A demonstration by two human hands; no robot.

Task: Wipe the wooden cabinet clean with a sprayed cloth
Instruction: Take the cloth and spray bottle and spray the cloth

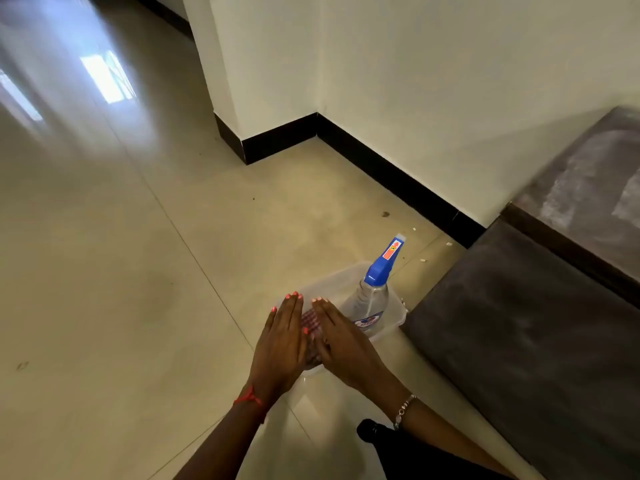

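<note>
A clear plastic tub (pixel 394 323) stands on the tiled floor beside the dark wooden cabinet (pixel 526 327). Upright in the tub is a clear spray bottle (pixel 372 299) with a blue trigger head. A red-and-white checked cloth (pixel 310 322) lies in the tub's left part, mostly hidden. My left hand (pixel 281 344) and my right hand (pixel 341 341) hover flat over the cloth, fingers straight and together, palms down, side by side. Neither hand grips anything. The cabinet's top shows pale dusty smears.
Cream walls with a black skirting board (pixel 391 174) run behind the tub and form a corner. Small white crumbs (pixel 422 260) lie on the floor near the cabinet. My dark trouser leg (pixel 398 445) is at the bottom. Open tiled floor stretches left.
</note>
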